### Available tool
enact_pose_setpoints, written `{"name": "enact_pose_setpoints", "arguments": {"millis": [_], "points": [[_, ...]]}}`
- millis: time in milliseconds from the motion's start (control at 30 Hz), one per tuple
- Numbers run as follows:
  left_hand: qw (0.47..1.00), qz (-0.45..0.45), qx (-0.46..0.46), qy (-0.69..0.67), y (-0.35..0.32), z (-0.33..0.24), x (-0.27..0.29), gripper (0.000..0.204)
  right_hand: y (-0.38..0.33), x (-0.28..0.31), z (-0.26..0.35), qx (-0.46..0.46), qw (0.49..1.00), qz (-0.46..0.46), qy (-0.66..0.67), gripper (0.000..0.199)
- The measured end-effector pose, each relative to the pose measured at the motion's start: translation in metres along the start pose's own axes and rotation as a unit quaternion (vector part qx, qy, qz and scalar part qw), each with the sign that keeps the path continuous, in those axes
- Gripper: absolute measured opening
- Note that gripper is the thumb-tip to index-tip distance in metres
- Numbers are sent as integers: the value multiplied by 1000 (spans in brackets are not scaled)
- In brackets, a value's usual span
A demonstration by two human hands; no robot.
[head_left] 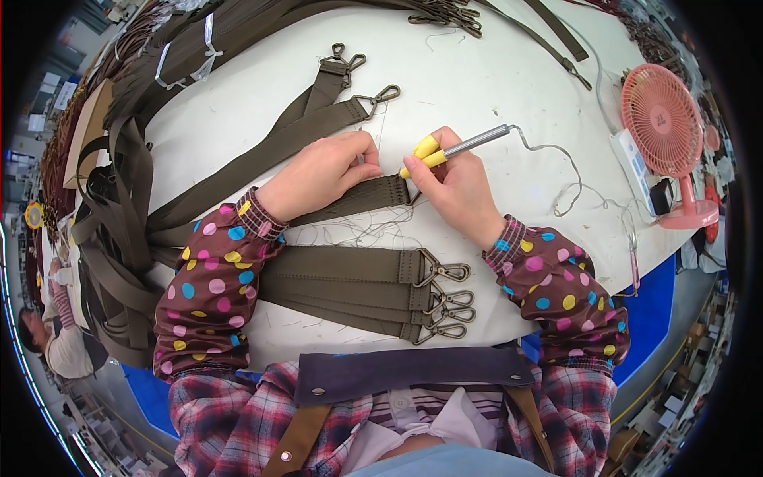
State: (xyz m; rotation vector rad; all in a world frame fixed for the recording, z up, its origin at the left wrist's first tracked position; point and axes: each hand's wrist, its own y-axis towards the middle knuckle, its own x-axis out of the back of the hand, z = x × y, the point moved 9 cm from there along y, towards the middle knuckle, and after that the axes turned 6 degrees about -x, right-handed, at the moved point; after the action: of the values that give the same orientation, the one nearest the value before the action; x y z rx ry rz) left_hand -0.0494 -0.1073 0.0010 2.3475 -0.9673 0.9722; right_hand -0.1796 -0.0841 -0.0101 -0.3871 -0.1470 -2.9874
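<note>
My right hand (461, 191) grips a pen-shaped tool (481, 140) with a grey barrel, a yellow grip and a thin cord at its back end. Yellow also covers one of that hand's fingertips. The tool's front end is close to the stitched end of a dark olive webbing strap (350, 203), by its metal ring. Over the same strap lies my left hand (322, 175), thumb and forefinger pinched together; what they hold is too small or hidden. Above it, two more straps (270, 147) end in metal swivel hooks (385, 94).
Several stacked straps (342, 274) with swivel hooks lie nearest me on the white table (509, 71). A strap heap (119, 238) hangs at the left; a bundle (230, 36) lies at the back. On the right stand a pink fan (661, 119) and a power strip (632, 167). Loose threads lie about.
</note>
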Motion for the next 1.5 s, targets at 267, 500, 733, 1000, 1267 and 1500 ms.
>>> {"name": "enact_pose_setpoints", "arguments": {"millis": [267,500,733,1000,1267,1500], "points": [[984,-4,99,-147,-5,18,-14,13,0,-2,-1,7,1000,6,-7,25],[978,-12,104,-180,-4,18,-15,14,1,-3,0,12,999,10,-33,26],[979,-16,98,-177,-4,18,-15,14,1,-4,2,17,999,10,-50,26],[995,-39,75,-54,-4,10,4,23,1,-2,2,12,1000,4,-29,24],[987,22,59,148,-26,-17,1,36,-3,14,8,29,991,-58,113,18],[977,3,-5,212,-29,-33,-8,28,-11,15,23,66,992,-31,106,16]]}}
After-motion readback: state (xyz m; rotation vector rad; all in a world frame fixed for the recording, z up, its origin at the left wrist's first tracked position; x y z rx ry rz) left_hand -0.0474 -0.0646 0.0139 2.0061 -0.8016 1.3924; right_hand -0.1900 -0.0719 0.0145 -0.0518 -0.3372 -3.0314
